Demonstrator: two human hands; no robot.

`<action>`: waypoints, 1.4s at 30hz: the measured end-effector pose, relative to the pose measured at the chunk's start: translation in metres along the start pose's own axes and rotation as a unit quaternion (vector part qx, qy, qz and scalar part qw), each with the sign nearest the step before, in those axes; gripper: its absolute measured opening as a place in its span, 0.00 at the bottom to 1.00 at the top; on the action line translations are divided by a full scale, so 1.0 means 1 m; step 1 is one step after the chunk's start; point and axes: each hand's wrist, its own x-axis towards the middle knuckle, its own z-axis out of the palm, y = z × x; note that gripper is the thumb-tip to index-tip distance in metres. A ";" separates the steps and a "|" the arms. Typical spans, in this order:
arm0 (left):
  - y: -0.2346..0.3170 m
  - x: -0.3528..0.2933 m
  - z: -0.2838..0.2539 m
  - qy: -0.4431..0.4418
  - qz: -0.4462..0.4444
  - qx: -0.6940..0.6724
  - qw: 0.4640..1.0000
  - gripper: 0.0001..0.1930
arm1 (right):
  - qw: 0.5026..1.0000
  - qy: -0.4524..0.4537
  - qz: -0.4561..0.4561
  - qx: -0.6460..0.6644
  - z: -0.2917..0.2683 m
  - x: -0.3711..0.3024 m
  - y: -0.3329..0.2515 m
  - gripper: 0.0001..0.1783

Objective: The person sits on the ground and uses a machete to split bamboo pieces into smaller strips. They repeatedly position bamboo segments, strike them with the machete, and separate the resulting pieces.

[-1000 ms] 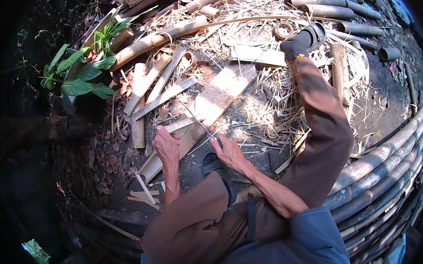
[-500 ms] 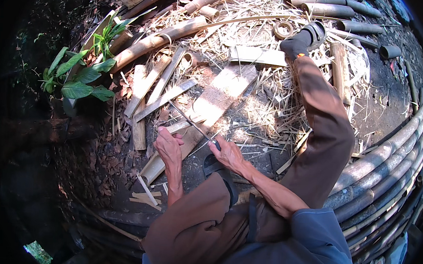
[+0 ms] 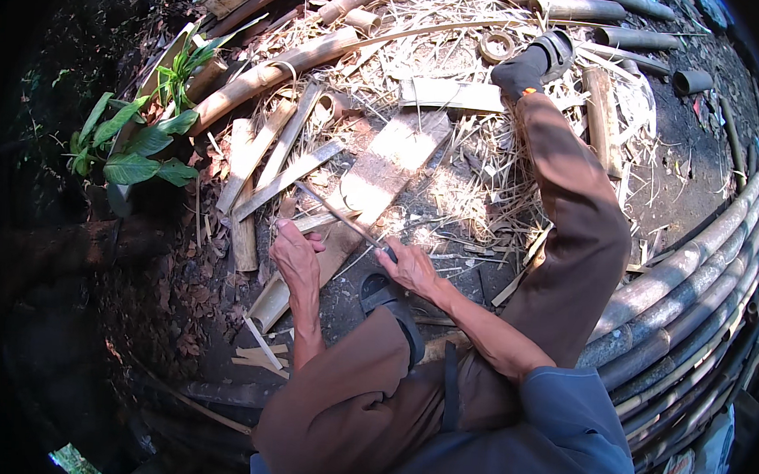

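My right hand (image 3: 412, 269) is wrapped round the dark handle of a knife (image 3: 338, 215), whose long thin blade points up and to the left. Fingers of my left hand (image 3: 297, 257) are pinched at the near end of a pale bamboo strip (image 3: 316, 222); the exact grip is partly hidden. The blade crosses over this strip, close to its far end. Beneath both hands a wide split bamboo plank (image 3: 392, 169) lies on the ground, running from near left to far right.
Split bamboo pieces (image 3: 288, 181) lie left of the plank, beside a leafy plant (image 3: 135, 151). Shavings (image 3: 477, 169) cover the ground ahead. My outstretched leg (image 3: 571, 187) and long bamboo poles (image 3: 677, 287) bound the right side. A bamboo ring (image 3: 496, 46) lies near my foot.
The whole view has shifted slightly. My right hand and the knife handle have moved a little up and to the right, leaving the blade slightly flatter. My left hand has barely moved.
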 end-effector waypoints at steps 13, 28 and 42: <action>-0.002 -0.003 -0.002 -0.014 0.019 -0.011 1.000 0.34 | 0.998 0.034 -0.026 -0.049 0.003 0.025 0.016 0.18; 0.007 -0.005 0.003 -0.021 0.033 -0.024 0.999 0.34 | 0.996 0.073 0.046 -0.014 0.012 0.023 0.031 0.19; -0.035 -0.001 -0.011 0.019 0.063 -0.014 0.998 0.32 | 0.997 0.043 -0.058 0.009 0.014 0.009 -0.010 0.21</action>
